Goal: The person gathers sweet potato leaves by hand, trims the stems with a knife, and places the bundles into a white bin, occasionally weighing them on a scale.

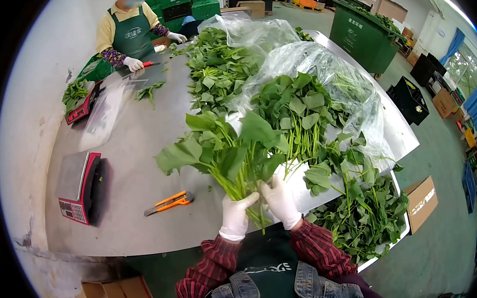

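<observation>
A bunch of long-stemmed leafy greens (225,158) is held upright at the near side of the metal table (140,231). My left hand (235,217), in a white glove, is closed round the stems at the bunch's lower left. Also gloved, my right hand (281,201) pinches stems on the bunch's right side, its thumb close to my left one. Stem ends hang below and between my hands. Beyond my right hand lies a heap of the same greens (301,104), partly under clear plastic sheeting (320,62). An orange utility knife (171,202) lies left of my left hand.
A red scale (80,189) sits at the table's left; a second scale (83,106) holding greens stands farther back. Across the table, a co-worker (133,35) has gloved hands near a red-handled tool (148,64). More greens (368,212) hang at the near right, beside a cardboard box (422,206).
</observation>
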Motion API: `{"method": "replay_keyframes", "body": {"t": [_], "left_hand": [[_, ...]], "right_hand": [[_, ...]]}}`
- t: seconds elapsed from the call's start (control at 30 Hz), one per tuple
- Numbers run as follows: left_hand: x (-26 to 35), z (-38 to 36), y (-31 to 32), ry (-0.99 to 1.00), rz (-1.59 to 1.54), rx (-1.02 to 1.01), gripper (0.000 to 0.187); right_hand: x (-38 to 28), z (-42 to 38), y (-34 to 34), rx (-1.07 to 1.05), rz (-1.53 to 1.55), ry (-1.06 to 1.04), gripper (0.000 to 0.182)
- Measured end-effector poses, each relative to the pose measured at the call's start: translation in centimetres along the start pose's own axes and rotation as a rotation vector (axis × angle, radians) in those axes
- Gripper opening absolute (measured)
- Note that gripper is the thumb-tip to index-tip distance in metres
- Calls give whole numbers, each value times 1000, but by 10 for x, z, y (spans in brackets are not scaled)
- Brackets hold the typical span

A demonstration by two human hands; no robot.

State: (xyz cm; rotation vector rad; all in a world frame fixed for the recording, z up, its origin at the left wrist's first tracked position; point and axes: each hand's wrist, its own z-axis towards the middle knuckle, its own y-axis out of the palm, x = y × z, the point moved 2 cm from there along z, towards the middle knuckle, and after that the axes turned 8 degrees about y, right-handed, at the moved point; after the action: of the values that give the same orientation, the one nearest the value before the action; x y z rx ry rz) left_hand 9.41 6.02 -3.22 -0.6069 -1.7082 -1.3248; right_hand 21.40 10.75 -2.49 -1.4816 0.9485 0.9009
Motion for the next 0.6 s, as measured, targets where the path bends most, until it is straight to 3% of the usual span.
{"method": "replay_keyframes", "body": {"t": [0.1, 0.17, 0.23, 0.37, 0.5, 0.6], "left_hand": [[13, 5, -3, -74, -129, 101, 24], [13, 17, -21, -91, -236, 139, 22], [15, 26, -27, -58, -385, 227, 23], [9, 14, -1, -65, -399, 127, 30], [3, 11, 21, -150, -487, 90, 33], [6, 10, 31, -107, -450, 46, 33]], "right_hand": [[-13, -19, -16, 154, 216, -10, 19], [-29, -43, -38, 152, 642, 68, 8], [-15, -58, -58, 315, 619, -91, 9], [15, -46, -101, 395, 638, 129, 9], [17, -44, -124, 455, 773, 60, 14], [14, -42, -132, 483, 773, 104, 11]]}}
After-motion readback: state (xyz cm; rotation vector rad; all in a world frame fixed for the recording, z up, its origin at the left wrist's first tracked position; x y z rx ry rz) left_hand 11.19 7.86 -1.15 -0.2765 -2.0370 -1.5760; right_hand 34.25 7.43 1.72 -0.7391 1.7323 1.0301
